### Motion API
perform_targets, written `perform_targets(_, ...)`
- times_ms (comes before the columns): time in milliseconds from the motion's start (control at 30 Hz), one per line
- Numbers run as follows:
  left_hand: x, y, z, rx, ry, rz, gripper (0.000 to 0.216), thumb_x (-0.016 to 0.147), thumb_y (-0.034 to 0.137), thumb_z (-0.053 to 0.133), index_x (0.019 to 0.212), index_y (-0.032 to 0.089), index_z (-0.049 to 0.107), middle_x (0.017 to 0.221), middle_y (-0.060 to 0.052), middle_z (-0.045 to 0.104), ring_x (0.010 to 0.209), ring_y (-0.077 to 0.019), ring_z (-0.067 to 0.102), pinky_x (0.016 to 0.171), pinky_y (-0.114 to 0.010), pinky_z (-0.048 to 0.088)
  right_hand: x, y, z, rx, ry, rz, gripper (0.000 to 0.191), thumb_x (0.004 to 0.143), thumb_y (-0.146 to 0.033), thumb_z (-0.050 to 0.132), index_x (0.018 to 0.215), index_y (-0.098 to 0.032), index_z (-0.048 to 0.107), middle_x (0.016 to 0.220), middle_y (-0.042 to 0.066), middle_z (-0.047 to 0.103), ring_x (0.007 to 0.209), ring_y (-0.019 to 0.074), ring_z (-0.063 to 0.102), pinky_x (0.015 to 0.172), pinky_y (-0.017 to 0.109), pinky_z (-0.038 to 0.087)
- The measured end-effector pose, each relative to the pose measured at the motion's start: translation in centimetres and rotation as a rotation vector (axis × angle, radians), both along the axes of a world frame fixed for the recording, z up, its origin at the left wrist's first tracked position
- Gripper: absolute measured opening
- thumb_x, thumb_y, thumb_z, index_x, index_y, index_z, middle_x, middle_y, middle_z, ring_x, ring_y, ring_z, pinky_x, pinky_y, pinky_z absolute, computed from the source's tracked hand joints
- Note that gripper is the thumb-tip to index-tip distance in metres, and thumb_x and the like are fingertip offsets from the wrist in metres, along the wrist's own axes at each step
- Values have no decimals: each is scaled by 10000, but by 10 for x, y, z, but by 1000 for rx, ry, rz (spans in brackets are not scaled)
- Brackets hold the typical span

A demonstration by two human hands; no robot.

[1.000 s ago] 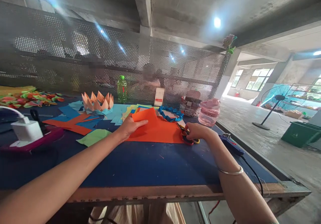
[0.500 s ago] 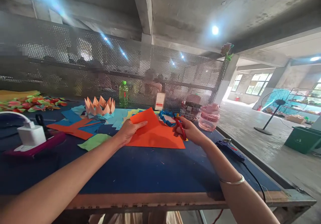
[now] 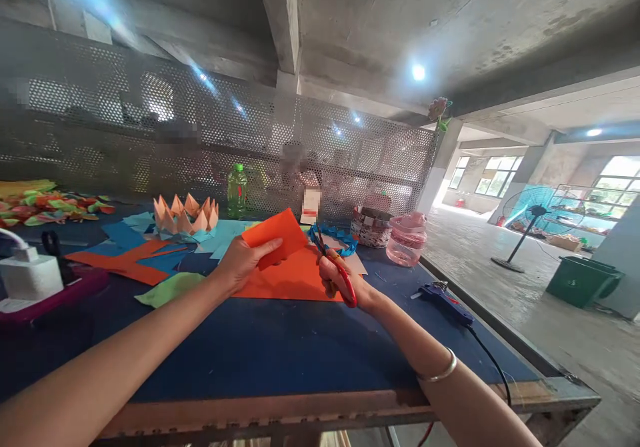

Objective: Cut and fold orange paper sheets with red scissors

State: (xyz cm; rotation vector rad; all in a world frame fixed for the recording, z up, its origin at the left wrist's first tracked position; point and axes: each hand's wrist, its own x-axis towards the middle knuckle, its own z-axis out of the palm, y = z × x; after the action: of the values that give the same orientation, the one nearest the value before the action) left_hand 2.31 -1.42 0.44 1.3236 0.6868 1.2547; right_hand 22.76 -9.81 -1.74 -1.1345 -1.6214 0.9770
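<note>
In my left hand (image 3: pixel 245 260) is a folded piece of orange paper (image 3: pixel 280 230), thumb on top, tilted up above the table. Beneath it a larger orange sheet (image 3: pixel 295 277) lies flat. My right hand (image 3: pixel 337 277) is closed round red-handled scissors (image 3: pixel 346 281), the blades pointing up and away, close to the right edge of the held paper. Behind the scissors lies a ring of folded blue paper (image 3: pixel 343 239). A green paper leaf (image 3: pixel 170 289) rests left of my left hand, partly under the forearm.
A peach folded-paper crown (image 3: pixel 185 217), a green bottle (image 3: pixel 237 191), a patterned basket (image 3: pixel 371 227) and a pink water jug (image 3: pixel 406 239) stand along the back. A blue glue gun (image 3: pixel 447 302) with cord lies right. A white charger (image 3: pixel 31 275) sits left.
The view has turned slightly right. My right hand has brought the scissors left and turned them so the blades point away, closer to the orange paper, which my left hand still holds.
</note>
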Motion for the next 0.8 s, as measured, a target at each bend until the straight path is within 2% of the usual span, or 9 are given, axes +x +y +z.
perform_targets(100,1,-6,3,38,68,70,250,556,342,843,709,178,735,683,-38,750,625,-232,688,598,-317,543,-4,-3,-2,22,-51,10,453,829,-666,513,906,-234,401,639,-83,382,471,80,392,461,223,377)
perform_targets(267,0,-10,4,148,189,151,255,579,389,815,727,190,754,802,-55,776,764,-276,706,629,-309,533,-7,-5,-4,64,-166,-21,473,829,-681,501,912,-223,420,620,-74,414,464,92,424,466,234,376)
perform_targets(800,0,-5,-2,173,185,134,311,582,411,818,804,198,767,863,-51,779,852,-279,706,698,-302,537,-4,-4,-8,53,-185,-58,449,852,-652,503,967,-221,452,604,-71,426,449,92,430,453,226,365)
